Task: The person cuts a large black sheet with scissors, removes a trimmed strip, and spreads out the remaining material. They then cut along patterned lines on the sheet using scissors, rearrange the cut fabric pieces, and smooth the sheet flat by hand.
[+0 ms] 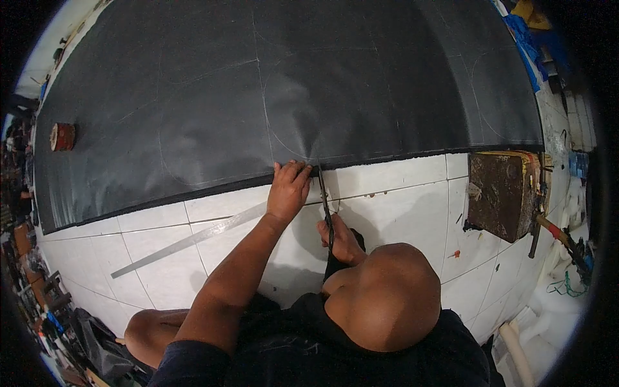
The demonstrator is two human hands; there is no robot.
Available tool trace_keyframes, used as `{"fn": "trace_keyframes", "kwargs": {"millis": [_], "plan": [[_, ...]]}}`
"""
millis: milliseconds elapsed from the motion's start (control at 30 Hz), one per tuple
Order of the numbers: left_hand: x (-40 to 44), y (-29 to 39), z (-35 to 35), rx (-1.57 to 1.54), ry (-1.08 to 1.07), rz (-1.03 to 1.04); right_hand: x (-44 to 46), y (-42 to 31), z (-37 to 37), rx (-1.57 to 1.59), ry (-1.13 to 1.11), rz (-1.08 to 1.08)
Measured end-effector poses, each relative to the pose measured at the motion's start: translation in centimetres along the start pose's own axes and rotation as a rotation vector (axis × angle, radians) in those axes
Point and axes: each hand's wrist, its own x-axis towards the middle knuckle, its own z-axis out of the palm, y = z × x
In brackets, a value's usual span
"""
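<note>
A large black leather-like sheet (213,97) with thin pale pattern lines drawn on it lies spread over the floor. Its near edge looks thick or layered. My left hand (290,187) grips that edge near the middle, fingertips on top; what lies beneath them is hidden. Just to the right, my right hand (343,242) is closed around dark scissors (324,187), seen nearly edge-on. Their blades point away from me and meet the sheet's edge beside my left fingers. How far the blades are apart I cannot tell.
A long metal ruler (174,247) lies on the white tiles to the left. A reddish roll-like block (63,137) rests on the sheet's left end. At right stands a worn brown box (500,197) with a hammer-like handle (553,229) beside it. My bare knee (393,297) is near my right hand.
</note>
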Motion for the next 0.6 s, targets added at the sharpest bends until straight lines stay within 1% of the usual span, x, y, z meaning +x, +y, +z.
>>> {"fn": "trace_keyframes", "kwargs": {"millis": [67, 167, 300, 400, 467, 500, 567, 600], "plan": [[0.0, 0.0, 0.0, 0.017, 0.003, 0.004, 0.0, 0.0, 0.4, 0.080, 0.051, -0.071], [-0.1, -0.2, -0.1, 0.031, -0.004, 0.023, -0.4, -1.1, 0.0, 0.012, 0.061, -0.042], [-0.4, -0.4, 0.1, 0.024, -0.008, 0.035, 0.0, -0.8, 0.1, 0.036, 0.044, -0.032], [-0.4, -0.5, 0.3, 0.052, -0.026, 0.041, 0.4, -0.1, 0.4, 0.037, 0.097, -0.061], [-0.6, -0.6, 0.3, 0.074, -0.044, 0.041, 0.4, -0.3, 0.6, 0.096, 0.097, -0.189], [-0.6, -0.6, 0.3, 0.097, -0.052, 0.053, 0.3, -0.5, 0.6, 0.095, 0.096, -0.194], [-0.8, -0.5, 0.5, 0.118, -0.055, 0.062, -0.5, -1.6, 0.1, 0.140, 0.054, -0.032], [-0.9, -0.5, 0.5, 0.156, -0.075, 0.053, -0.2, -1.0, 0.3, 0.135, 0.054, -0.035]]}}
